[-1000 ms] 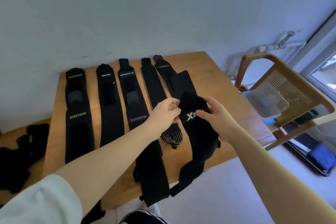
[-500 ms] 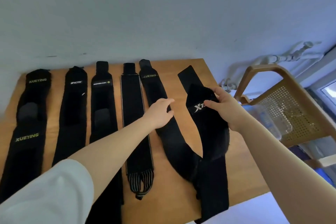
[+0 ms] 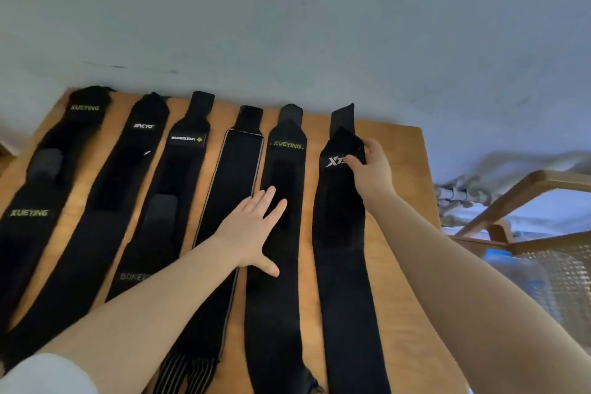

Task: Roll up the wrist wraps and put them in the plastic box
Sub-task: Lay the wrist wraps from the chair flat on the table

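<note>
Pinching rightmost wrap [image 3: 339, 217] top, right hand [image 3: 372, 169]; left hand [image 3: 252, 230] flat, fingers spread, on neighbouring wrap [image 3: 275, 265].

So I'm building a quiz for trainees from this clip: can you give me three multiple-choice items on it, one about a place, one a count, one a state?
1. Where does the black wrist wrap with the white XT logo lie?
A. rightmost on the wooden table
B. leftmost
C. on the chair

2. How many long black wraps lie side by side?
A. three
B. six
C. nine

3. What is the left hand doing?
A. gripping a roll
B. resting flat, fingers spread
C. hanging off the table

Key: 1 A, no wrap lies between it and the table's right edge, and the right hand has its grip on the folded top end. 2 B, six strips run from the far edge toward the camera. 3 B, the straight fingers lie across the black wrap with the yellow-green XUEYING label and its neighbour.
</note>
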Available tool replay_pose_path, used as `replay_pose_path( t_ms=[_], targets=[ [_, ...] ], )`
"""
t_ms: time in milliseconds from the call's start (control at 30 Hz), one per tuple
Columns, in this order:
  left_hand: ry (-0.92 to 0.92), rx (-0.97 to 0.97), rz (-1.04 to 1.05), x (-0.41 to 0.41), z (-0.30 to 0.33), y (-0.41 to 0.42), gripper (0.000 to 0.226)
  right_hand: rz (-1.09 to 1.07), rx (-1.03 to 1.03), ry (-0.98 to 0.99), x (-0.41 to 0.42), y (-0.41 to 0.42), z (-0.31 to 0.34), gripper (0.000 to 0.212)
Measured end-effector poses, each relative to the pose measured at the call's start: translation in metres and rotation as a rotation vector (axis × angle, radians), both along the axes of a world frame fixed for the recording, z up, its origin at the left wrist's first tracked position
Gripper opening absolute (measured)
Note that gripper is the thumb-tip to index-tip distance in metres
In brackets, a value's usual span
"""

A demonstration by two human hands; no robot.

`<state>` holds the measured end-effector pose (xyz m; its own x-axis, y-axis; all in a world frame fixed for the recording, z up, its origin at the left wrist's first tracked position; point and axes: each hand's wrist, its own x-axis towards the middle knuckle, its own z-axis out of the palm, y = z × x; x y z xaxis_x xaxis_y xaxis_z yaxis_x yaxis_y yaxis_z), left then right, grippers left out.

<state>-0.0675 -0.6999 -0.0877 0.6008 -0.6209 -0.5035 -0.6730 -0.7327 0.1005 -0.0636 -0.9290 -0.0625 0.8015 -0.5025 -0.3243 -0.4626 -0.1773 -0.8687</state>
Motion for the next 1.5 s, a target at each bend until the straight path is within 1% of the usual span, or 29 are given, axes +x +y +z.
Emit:
replay_pose_path(
  t_ms=[33,67,100,133,200,267,300,333,367,433,500,533,600,767,833,900,933,1000,1067,1167,1233,1333,1500],
  targets=[
    [0.0,-0.006,0.006,-0.001,0.0,0.0,0.126,0.01,-0.145,0.046,0.003,0.001,-0.007,0.052],
    [-0.001,-0.01,0.009,-0.001,0.0,0.001,0.126,0.032,-0.333,0.117,0.002,0.003,-0.012,0.056],
    [-0.003,-0.011,0.009,-0.001,0.001,0.001,0.126,0.07,-0.514,0.174,-0.005,0.007,-0.014,0.057],
    [-0.005,-0.01,0.01,-0.002,0.002,0.001,0.126,0.13,-0.647,0.194,-0.015,0.012,-0.014,0.054],
    [-0.006,-0.004,0.012,-0.002,0.004,-0.001,0.125,0.279,-0.802,0.126,-0.044,0.022,-0.01,0.04],
    [-0.01,0.01,0.014,-0.003,0.007,-0.001,0.125,0.419,-0.944,-0.009,-0.076,0.028,-0.008,0.029],
    [-0.011,0.017,0.015,-0.003,0.008,-0.002,0.125,0.487,-0.999,-0.055,-0.09,0.03,-0.006,0.029],
    [-0.012,0.023,0.015,-0.003,0.009,-0.002,0.125,0.563,-1.032,-0.058,-0.1,0.031,-0.004,0.033],
    [-0.015,0.028,0.017,-0.004,0.01,-0.002,0.124,0.648,-1.025,-0.007,-0.106,0.032,-0.003,0.042],
    [-0.022,0.036,0.02,-0.005,0.011,-0.004,0.124,0.748,-0.938,0.18,-0.108,0.034,-0.005,0.056],
    [-0.027,0.044,0.025,-0.004,0.012,-0.005,0.124,0.762,-0.869,0.369,-0.1,0.033,-0.014,0.063],
    [-0.028,0.047,0.028,-0.004,0.012,-0.005,0.123,0.76,-0.852,0.433,-0.095,0.032,-0.019,0.066],
    [-0.027,0.057,0.028,-0.004,0.011,-0.006,0.123,0.773,-0.879,0.49,-0.088,0.031,-0.027,0.071],
    [-0.032,0.033,0.026,-0.003,0.01,-0.001,0.121,0.792,-0.975,0.526,-0.074,0.032,-0.024,0.074],
    [-0.046,-0.024,0.034,-0.009,0.017,0.003,0.117,0.735,-1.001,0.469,-0.075,0.042,-0.011,0.07],
    [-0.085,-0.131,0.05,-0.017,0.029,0.014,0.107,0.648,-1.029,0.293,-0.084,0.06,0.005,0.066],
    [-0.112,-0.185,0.051,-0.023,0.036,0.025,0.101,0.638,-1.049,0.202,-0.089,0.073,0.013,0.065],
    [-0.183,-0.252,0.055,-0.036,0.048,0.055,0.093,0.678,-1.068,0.061,-0.1,0.102,0.025,0.066],
    [-0.249,-0.276,0.105,-0.048,0.061,0.093,0.087,0.743,-1.058,-0.051,-0.105,0.134,0.031,0.065],
    [-0.308,-0.368,0.287,-0.067,0.079,0.162,0.082,0.817,-1.042,-0.194,-0.103,0.191,0.04,0.062],
    [-0.355,-0.442,0.408,-0.082,0.088,0.217,0.08,0.814,-1.031,-0.25,-0.103,0.237,0.045,0.062],
    [-0.377,-0.49,0.536,-0.107,0.093,0.309,0.076,0.837,-1.012,-0.293,-0.108,0.317,0.051,0.065],
    [-0.238,-0.709,0.821,-0.136,0.088,0.446,0.082,0.862,-0.891,-0.299,-0.122,0.451,0.039,0.065]
  ],
)
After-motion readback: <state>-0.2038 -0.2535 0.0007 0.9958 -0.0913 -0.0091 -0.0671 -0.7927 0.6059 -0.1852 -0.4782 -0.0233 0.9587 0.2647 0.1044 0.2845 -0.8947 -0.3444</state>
